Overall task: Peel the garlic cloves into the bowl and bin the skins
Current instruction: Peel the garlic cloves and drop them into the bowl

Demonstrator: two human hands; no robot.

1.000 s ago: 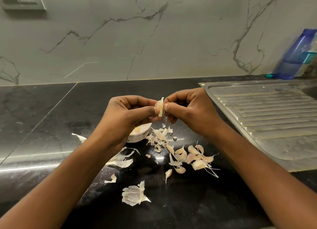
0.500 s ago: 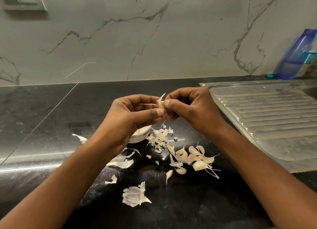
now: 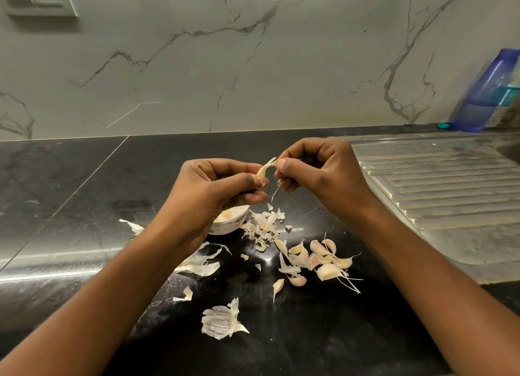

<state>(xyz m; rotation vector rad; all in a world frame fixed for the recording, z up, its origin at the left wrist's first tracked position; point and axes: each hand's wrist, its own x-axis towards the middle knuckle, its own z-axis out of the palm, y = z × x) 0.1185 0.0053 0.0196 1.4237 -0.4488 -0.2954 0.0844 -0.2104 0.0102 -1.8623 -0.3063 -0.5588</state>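
My left hand pinches a pale garlic clove above the black counter. My right hand pinches a strip of skin that still hangs on the clove's tip, and a thin strand dangles below it. A small white bowl sits under my left hand, mostly hidden, with a peeled clove showing inside. Several unpeeled cloves lie in a cluster to the right of the bowl. Loose skins lie scattered between them.
A large papery husk lies near the counter's front, more husk pieces by my left wrist. A steel draining board fills the right side. A blue bottle stands at the back right against the marble wall.
My right hand has drawn up and to the right, pulling a strip of skin away from the clove. My left hand still holds the clove in about the same place.
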